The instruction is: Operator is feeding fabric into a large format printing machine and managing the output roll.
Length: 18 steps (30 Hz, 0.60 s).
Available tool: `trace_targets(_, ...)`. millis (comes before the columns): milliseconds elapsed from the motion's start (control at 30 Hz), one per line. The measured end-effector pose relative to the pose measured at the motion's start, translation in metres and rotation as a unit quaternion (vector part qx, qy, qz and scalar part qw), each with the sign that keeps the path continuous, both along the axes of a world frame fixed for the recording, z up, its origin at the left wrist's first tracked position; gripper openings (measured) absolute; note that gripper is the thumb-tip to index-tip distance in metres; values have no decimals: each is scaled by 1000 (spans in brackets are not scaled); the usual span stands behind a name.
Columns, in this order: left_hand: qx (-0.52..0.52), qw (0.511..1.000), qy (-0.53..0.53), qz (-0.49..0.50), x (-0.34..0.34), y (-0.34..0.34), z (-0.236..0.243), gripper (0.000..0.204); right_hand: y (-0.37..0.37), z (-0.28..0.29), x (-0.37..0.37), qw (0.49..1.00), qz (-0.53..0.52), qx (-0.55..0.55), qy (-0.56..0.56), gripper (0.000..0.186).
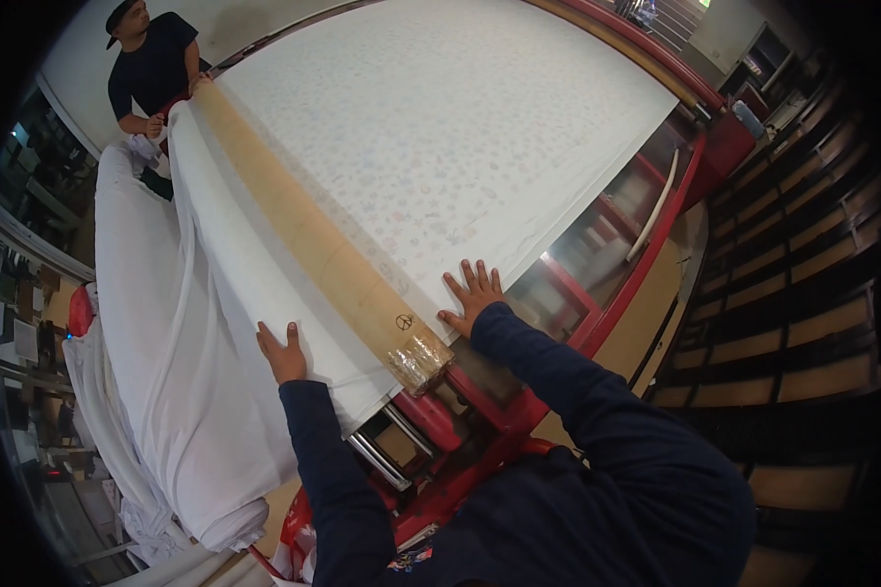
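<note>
My right hand (476,293) lies with fingers spread on the near edge of a wide sheet of white fabric (519,117), which carries a faint pattern of small marks. On the other side of a long tan cardboard tube (313,235), my left hand (284,350) rests on plain white fabric (255,254), thumb and fingers apart. The tube lies across the fabric between my hands, its near end wrapped in clear tape (421,362). Neither hand holds anything.
A co-worker (154,64) stands at the tube's far end, one hand on it. Large white fabric rolls (157,323) lie at the left. The red machine frame (597,333) runs along the right, with metal rollers (382,455) nearby. Black racking (773,293) stands farther right.
</note>
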<state>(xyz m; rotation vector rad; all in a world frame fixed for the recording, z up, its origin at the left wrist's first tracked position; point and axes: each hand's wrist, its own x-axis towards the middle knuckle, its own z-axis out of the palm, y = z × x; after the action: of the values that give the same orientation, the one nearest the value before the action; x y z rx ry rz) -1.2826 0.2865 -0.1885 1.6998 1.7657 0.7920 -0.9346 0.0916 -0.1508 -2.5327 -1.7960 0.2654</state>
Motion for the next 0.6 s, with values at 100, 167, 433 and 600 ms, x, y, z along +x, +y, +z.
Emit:
trace_targets(100, -9, 1000, -4, -1, 4, 0, -3, 84, -1, 0, 8, 1000, -3, 0, 3, 81)
trace_targets(167, -22, 1000, 7, -6, 7, 2, -6, 86, -1, -1, 12, 1000, -4, 3, 9, 81)
trace_targets(433, 8, 999, -33, 19, -23, 3, -19, 85, 4, 3, 6, 999, 13, 21, 29, 82)
trace_targets(600, -77, 992, -90, 54, -12, -17, -16, 88, 0, 6, 11, 1000, 10, 1, 20, 81)
